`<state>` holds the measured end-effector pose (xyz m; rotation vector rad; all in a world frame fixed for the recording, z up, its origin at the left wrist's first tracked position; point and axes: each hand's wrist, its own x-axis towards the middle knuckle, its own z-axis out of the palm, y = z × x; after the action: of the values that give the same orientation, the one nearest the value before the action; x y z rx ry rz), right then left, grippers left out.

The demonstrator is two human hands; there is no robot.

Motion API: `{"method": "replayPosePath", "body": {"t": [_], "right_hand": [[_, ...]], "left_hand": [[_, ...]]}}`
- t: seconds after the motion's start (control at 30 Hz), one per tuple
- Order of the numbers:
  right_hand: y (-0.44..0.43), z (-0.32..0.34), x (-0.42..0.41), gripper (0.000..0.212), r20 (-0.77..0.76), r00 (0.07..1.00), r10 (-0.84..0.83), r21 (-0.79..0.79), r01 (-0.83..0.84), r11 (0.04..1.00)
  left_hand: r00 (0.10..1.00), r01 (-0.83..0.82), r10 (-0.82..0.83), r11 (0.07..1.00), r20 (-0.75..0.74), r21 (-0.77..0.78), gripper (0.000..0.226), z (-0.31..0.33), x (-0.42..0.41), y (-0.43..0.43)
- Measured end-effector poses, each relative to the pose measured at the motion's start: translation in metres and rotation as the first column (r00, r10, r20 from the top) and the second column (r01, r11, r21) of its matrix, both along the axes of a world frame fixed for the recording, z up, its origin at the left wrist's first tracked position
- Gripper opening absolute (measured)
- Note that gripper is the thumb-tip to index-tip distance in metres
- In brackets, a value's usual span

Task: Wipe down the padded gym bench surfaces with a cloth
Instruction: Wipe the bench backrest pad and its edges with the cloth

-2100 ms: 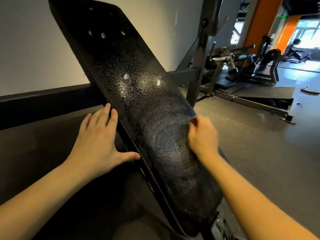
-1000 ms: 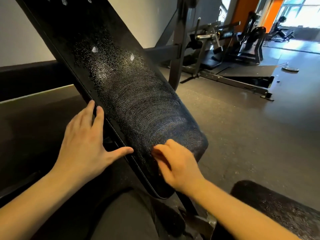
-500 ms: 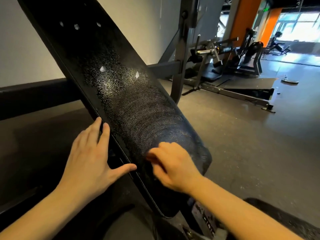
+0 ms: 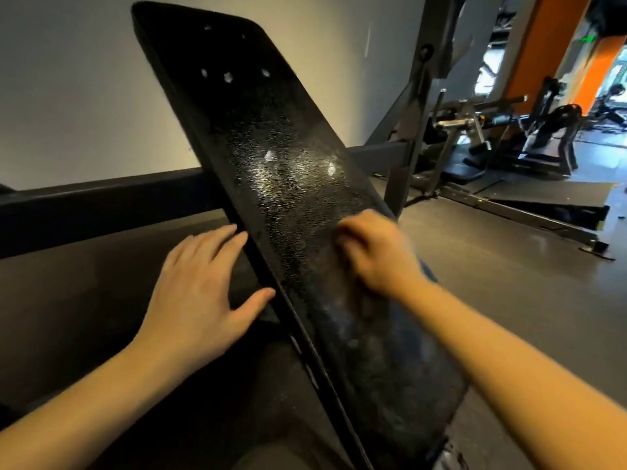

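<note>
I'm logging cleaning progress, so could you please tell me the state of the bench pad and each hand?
Bench pad: inclined, wet sheen across its middle.
Left hand: open, fingers straight, resting against the pad's left edge.
Right hand: fingers curled on the pad face, blurred; cloth not discernible.

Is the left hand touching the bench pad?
Touching. Head view: the left hand lies flat, thumb tip and fingertips against the side edge of the bench pad.

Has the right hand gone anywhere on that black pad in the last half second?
Yes. The right hand has slid up the bench pad, away from its lower end and toward the two bright spots.
</note>
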<state>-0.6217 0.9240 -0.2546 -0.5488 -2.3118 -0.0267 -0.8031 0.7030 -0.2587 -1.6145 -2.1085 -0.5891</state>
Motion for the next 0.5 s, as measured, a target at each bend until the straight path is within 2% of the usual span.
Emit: {"method": "replayPosePath", "body": {"t": [0.07,0.1,0.17,0.23,0.3,0.37,0.4,0.43,0.5], "right_hand": [[0.045,0.02,-0.012,0.025,-0.1,0.956,-0.275,-0.207,0.25,0.946],[0.057,0.029,-0.028,0.025,-0.127,0.921,-0.368,-0.274,0.324,0.906],[0.055,0.047,-0.069,0.026,-0.158,0.888,-0.432,-0.305,0.372,0.877],[0.026,0.058,-0.108,0.022,-0.181,0.927,-0.328,-0.259,0.277,0.925],[-0.018,0.053,-0.123,0.021,-0.144,0.988,-0.063,-0.117,0.046,0.992],[-0.039,0.039,-0.106,0.027,-0.04,0.989,0.146,0.023,-0.145,0.989],[-0.029,0.037,-0.092,0.028,-0.014,0.987,0.157,0.053,-0.156,0.986],[-0.01,0.038,-0.081,0.027,-0.028,0.997,0.076,0.042,-0.074,0.996],[0.042,0.054,-0.07,0.024,-0.069,0.977,-0.202,-0.098,0.195,0.976]], "left_hand": [[1.0,0.008,-0.008,1.0,-0.009,-0.029,0.096,0.008,-0.014,0.009],[1.0,0.01,-0.01,0.999,-0.002,-0.041,0.101,0.012,-0.021,0.014],[1.0,0.016,-0.015,0.998,0.02,-0.062,0.114,0.023,-0.033,0.023],[0.999,0.035,-0.034,0.998,0.023,-0.047,0.121,0.033,-0.047,0.032],[0.999,0.042,-0.042,0.999,0.027,-0.007,0.122,0.046,-0.063,0.038],[0.998,0.036,-0.037,0.999,0.047,0.018,0.127,0.06,-0.079,0.044],[0.998,0.034,-0.034,0.999,0.047,0.01,0.131,0.065,-0.084,0.045],[0.999,0.033,-0.033,0.999,0.042,-0.006,0.135,0.069,-0.088,0.046],[0.999,0.032,-0.031,0.999,0.032,-0.028,0.14,0.075,-0.095,0.049]]}}
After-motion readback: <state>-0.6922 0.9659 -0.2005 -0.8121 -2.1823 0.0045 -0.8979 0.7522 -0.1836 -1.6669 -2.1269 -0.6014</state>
